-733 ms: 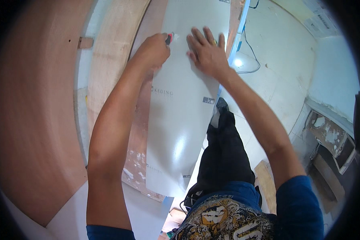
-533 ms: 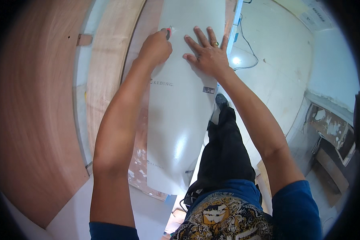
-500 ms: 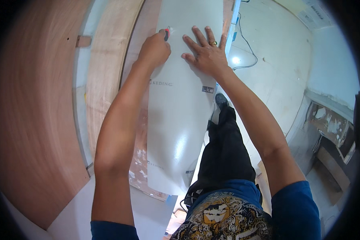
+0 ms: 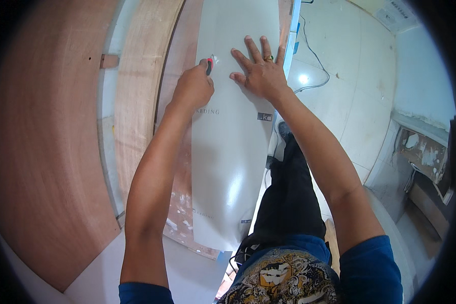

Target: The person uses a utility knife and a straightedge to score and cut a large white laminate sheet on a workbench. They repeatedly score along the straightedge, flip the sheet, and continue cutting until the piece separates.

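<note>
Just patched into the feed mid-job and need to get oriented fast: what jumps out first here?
Top centre, a long glossy white laminate sheet lies on a reddish-brown plywood board. The right hand, wearing a ring, presses flat on the sheet with fingers spread. Beside it, the left hand grips a small red-and-black cutting tool at the sheet's left edge.

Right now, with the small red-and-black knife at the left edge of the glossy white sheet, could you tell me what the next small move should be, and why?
Probably draw the small red-and-black knife a little further along the left edge of the glossy white sheet, toward the body. The left hand grips the knife with its tip on that edge, and the right hand lies flat with fingers spread beside it, pinning the sheet on the brown plywood board.
</note>
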`<control>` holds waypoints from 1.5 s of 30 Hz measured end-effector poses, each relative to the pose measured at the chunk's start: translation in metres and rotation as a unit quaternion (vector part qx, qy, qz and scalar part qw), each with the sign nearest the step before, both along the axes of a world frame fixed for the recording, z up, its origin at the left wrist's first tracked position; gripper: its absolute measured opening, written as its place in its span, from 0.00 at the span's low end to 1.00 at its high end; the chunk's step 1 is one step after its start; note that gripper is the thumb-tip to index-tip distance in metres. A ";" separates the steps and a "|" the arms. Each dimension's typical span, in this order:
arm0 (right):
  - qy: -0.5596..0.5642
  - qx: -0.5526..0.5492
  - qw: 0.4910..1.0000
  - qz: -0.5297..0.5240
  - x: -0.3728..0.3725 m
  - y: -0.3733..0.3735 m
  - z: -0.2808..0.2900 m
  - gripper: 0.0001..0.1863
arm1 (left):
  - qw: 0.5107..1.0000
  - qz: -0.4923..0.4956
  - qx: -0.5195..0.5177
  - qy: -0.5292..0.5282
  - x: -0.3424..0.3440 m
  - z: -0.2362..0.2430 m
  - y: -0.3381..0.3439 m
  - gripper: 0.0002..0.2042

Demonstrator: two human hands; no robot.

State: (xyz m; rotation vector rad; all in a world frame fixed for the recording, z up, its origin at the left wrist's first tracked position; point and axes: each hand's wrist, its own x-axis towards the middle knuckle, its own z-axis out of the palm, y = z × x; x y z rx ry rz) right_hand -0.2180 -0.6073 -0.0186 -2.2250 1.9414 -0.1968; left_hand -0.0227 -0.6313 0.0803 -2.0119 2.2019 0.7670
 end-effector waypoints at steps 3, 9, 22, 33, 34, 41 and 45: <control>-0.008 0.001 1.000 0.002 -0.002 0.000 -0.001 0.37 | 1.000 0.005 0.009 0.020 0.001 0.000 -0.004 0.26; 0.003 -0.023 1.000 -0.009 -0.003 0.001 -0.013 0.39 | 0.999 -0.014 -0.029 -0.028 -0.014 -0.002 0.020 0.27; -0.023 -0.001 1.000 0.000 -0.001 0.001 -0.001 0.38 | 0.999 0.018 0.034 -0.019 0.007 0.021 0.070 0.28; -0.001 0.006 1.000 0.012 -0.003 0.005 -0.002 0.41 | 0.987 0.059 0.145 -0.039 -0.008 0.048 0.044 0.25; -0.004 0.002 1.000 0.015 -0.002 0.004 -0.002 0.40 | 0.968 0.092 0.230 -0.042 -0.016 0.064 0.029 0.25; 0.013 0.022 1.000 -0.011 0.003 0.000 -0.005 0.40 | 0.996 -0.029 -0.030 -0.081 0.011 0.001 0.082 0.26; 0.006 0.025 1.000 -0.013 0.002 0.000 -0.002 0.40 | 0.998 0.018 -0.011 -0.067 0.003 -0.007 0.099 0.27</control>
